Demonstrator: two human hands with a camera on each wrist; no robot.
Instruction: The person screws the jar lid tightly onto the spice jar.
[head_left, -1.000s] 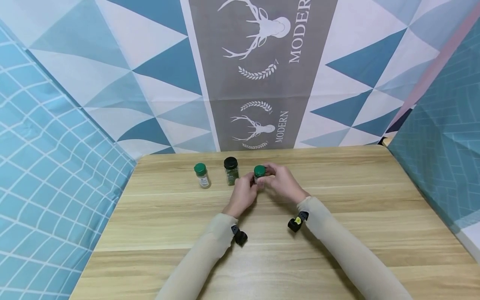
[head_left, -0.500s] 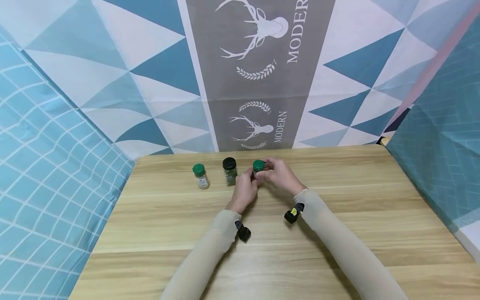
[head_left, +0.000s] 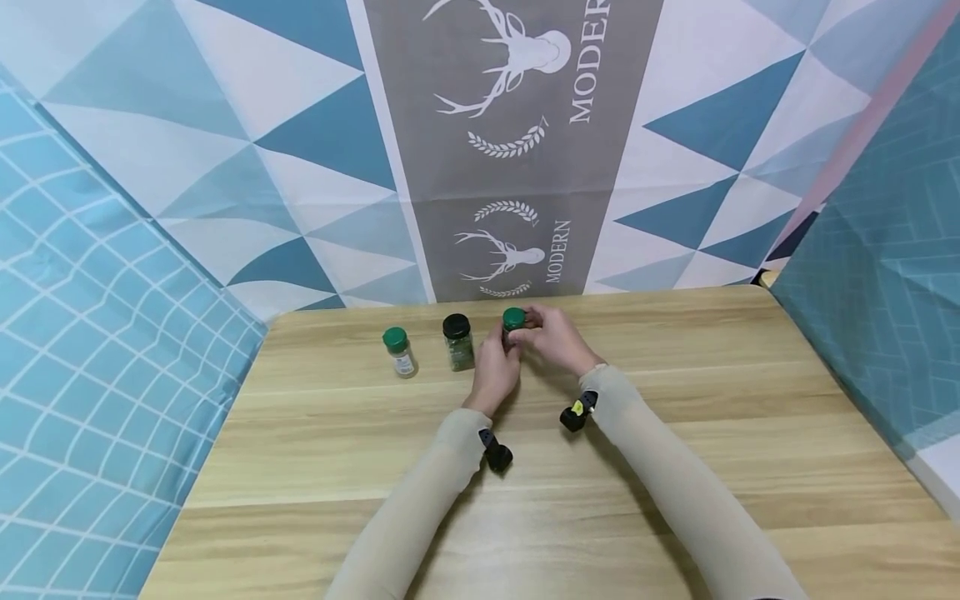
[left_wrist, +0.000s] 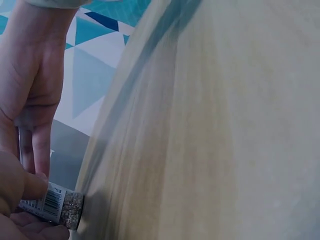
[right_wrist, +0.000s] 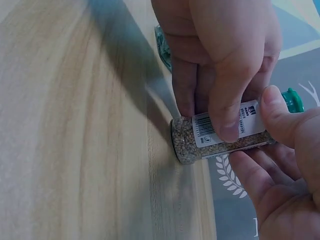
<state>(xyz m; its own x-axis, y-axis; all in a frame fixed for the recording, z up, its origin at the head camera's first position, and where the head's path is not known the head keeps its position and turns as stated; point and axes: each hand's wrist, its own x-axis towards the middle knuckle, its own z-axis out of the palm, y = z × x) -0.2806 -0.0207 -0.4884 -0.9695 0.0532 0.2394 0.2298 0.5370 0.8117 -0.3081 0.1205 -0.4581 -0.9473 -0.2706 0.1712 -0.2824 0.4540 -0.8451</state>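
Observation:
A small clear spice jar with a green lid (head_left: 513,317) is upright near the back of the table, between both hands. Pale brown grains and a white barcode label show on the jar (right_wrist: 205,132) in the right wrist view. My left hand (head_left: 495,375) grips its lower body, thumb on the label. Higher up, near the lid, my right hand (head_left: 553,337) holds it between thumb and fingers. The jar's base (left_wrist: 72,210) is at the tabletop; whether it touches cannot be told. Just left stands a black-lidded jar of green flakes (head_left: 460,350).
Farther left stands another green-lidded spice jar (head_left: 403,361) with a white label. The wooden table (head_left: 300,467) meets a patterned cloth wall (head_left: 487,183) at the back. Blue cloths hang at both sides.
Both hands have moved the green-lidded jar away from me, toward the table's back edge. The other two jars stay where they were; the head view has shifted slightly.

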